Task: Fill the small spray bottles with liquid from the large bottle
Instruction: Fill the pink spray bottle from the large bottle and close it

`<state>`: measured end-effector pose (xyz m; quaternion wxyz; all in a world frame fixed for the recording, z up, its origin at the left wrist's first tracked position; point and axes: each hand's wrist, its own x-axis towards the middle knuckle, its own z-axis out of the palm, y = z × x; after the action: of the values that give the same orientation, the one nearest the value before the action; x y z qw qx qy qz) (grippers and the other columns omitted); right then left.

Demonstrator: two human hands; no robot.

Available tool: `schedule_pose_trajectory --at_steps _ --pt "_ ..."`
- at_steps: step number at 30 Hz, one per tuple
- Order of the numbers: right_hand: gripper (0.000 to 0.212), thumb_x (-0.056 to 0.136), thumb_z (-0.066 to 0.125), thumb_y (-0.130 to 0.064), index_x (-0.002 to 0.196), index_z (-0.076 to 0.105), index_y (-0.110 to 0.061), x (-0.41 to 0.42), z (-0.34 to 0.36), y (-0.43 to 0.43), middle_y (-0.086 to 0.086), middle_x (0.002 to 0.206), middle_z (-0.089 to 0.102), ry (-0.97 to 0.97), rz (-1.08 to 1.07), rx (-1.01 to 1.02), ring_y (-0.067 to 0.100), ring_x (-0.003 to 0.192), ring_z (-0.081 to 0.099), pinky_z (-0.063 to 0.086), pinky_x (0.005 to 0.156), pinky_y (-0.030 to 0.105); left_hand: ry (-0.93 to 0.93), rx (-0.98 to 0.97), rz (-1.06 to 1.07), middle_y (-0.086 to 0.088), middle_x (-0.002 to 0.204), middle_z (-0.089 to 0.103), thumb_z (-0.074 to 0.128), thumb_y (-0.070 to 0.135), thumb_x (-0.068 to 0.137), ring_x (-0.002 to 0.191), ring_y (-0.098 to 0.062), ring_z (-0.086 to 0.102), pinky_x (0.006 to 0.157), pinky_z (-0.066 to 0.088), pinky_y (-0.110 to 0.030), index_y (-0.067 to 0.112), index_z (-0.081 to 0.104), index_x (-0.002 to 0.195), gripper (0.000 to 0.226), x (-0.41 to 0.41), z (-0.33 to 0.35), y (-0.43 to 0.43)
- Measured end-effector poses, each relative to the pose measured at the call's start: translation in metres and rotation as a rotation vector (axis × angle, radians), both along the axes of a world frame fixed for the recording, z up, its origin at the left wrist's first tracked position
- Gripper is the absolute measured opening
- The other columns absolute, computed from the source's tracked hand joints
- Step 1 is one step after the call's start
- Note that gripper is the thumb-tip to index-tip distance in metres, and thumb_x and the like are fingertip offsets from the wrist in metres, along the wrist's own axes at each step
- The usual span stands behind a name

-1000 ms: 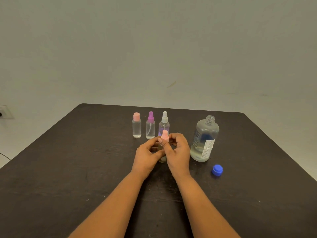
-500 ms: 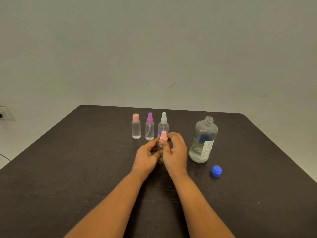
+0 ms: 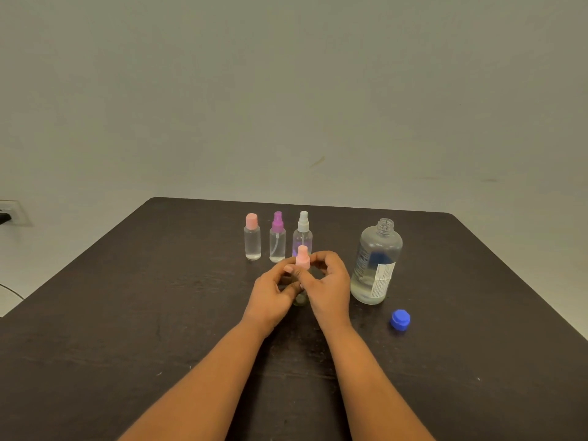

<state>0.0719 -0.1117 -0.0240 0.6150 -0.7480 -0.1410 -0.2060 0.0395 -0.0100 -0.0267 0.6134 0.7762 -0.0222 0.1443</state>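
Hardly anything has moved since half a second ago: the small spray bottle [image 3: 300, 299] has stayed upright at the middle of the surface [image 3: 127, 313], and both hands remain round it. The left hand [image 3: 273, 294] curls its fingers round the body, while the right hand [image 3: 329, 288] pinches the pink sprayer [image 3: 302, 254] at its collar. The hands hide what the bottle holds.

At its 12 o'clock, just behind, stands a white-topped bottle [image 3: 303, 232]. Running toward 11 o'clock are a purple-topped bottle [image 3: 277, 241] and a pink-capped bottle [image 3: 253, 240], both showing clear liquid.

At 3 o'clock, near the right hand, the large bottle [image 3: 375, 262] stands upright with its neck open and clear liquid in its lower part. Its blue cap [image 3: 400, 319] lies at 4 o'clock, apart from it.

The far edge of the surface runs close behind the row. Bare surface stretches to 9 o'clock and along both forearms toward 6 o'clock. A wall socket [image 3: 9, 213] sits beyond the left edge.
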Motion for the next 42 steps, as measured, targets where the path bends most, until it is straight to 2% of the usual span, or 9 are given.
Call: schedule_pose_trajectory --at_steps 7,12,15,19,26,32,34,37,42 --pt "0.012 0.081 0.064 -0.016 0.087 0.064 -0.006 -0.001 0.0022 0.0047 0.002 0.086 0.058 -0.153 0.013 -0.093 0.006 0.082 0.054 0.039 0.071 0.007 0.003 0.009 -0.024 0.002 0.103 0.064 0.051 -0.004 0.089 0.093 -0.006 0.061 0.071 0.049 -0.009 0.026 0.054 0.12 0.043 -0.0016 0.0027 0.0" --pt "0.022 0.083 0.051 -0.015 0.096 0.066 -0.005 -0.0009 0.0028 0.0008 0.002 0.093 0.059 -0.102 0.129 -0.063 0.006 0.089 0.056 0.043 0.076 0.01 0.009 -0.022 -0.037 0.003 0.104 0.066 0.054 -0.001 0.088 0.097 -0.005 0.063 0.08 0.053 -0.017 0.028 0.055 0.122 0.044 -0.0013 0.0024 -0.001" --pt "0.019 0.084 0.058 -0.019 0.102 0.062 -0.012 -0.0019 0.0012 0.0003 -0.002 0.097 0.06 -0.044 0.166 -0.004 0.007 0.094 0.058 0.046 0.081 0.015 0.015 -0.015 -0.022 0.004 0.103 0.066 0.054 -0.001 0.088 0.098 -0.008 0.063 0.082 0.053 -0.02 0.027 0.056 0.12 0.042 -0.0001 0.001 -0.0005" --pt "0.03 0.074 0.077 -0.02 0.094 0.054 -0.017 0.0002 -0.0004 -0.0003 -0.002 0.093 0.061 0.042 0.096 0.041 0.008 0.09 0.057 0.045 0.077 0.014 0.034 0.002 -0.005 0.007 0.104 0.065 0.053 -0.004 0.088 0.098 -0.005 0.062 0.077 0.051 -0.01 0.016 0.056 0.123 0.041 0.0003 -0.0004 0.0006" --pt "0.003 0.086 0.061 -0.012 0.089 0.062 -0.01 0.0007 0.0004 -0.0009 0.001 0.089 0.059 -0.089 0.057 -0.079 0.008 0.084 0.056 0.041 0.07 0.01 0.015 -0.022 -0.034 0.0 0.107 0.066 0.055 0.0 0.088 0.101 -0.008 0.062 0.086 0.052 -0.02 0.03 0.055 0.119 0.044 -0.0006 0.001 0.0" --pt "0.033 0.088 0.051 -0.044 0.103 0.064 -0.017 -0.0022 -0.0002 -0.0009 -0.006 0.097 0.061 -0.037 0.191 0.002 0.012 0.097 0.058 0.05 0.082 0.027 0.006 -0.024 -0.032 0.004 0.108 0.066 0.057 0.002 0.088 0.103 -0.007 0.062 0.088 0.052 -0.022 0.034 0.054 0.118 0.044 0.0001 -0.0008 0.0006" --pt "0.036 0.082 0.061 -0.039 0.111 0.059 -0.018 -0.0028 -0.0008 -0.0005 -0.006 0.104 0.062 -0.001 0.195 0.05 0.009 0.102 0.058 0.05 0.086 0.026 0.013 -0.003 -0.024 0.003 0.108 0.066 0.055 0.0 0.088 0.103 -0.01 0.062 0.088 0.053 -0.026 0.032 0.055 0.119 0.044 0.0007 -0.0011 0.0008" --pt "0.03 0.078 0.073 -0.021 0.1 0.053 -0.019 -0.0018 0.0003 -0.0007 -0.007 0.096 0.06 0.016 0.12 0.059 0.007 0.093 0.059 0.05 0.082 0.024 0.021 0.001 -0.016 0.002 0.106 0.067 0.053 -0.002 0.088 0.102 -0.013 0.063 0.086 0.054 -0.025 0.026 0.057 0.119 0.042 0.0007 -0.0005 0.0008" --pt "0.012 0.087 0.063 -0.022 0.096 0.059 -0.015 0.0008 -0.0024 -0.0008 0.0 0.093 0.063 -0.02 0.119 0.02 0.013 0.09 0.06 0.052 0.077 0.032 0.007 0.01 -0.022 0.004 0.104 0.067 0.056 0.002 0.088 0.1 -0.008 0.062 0.087 0.052 -0.025 0.04 0.054 0.114 0.046 0.0007 -0.0008 0.0007"
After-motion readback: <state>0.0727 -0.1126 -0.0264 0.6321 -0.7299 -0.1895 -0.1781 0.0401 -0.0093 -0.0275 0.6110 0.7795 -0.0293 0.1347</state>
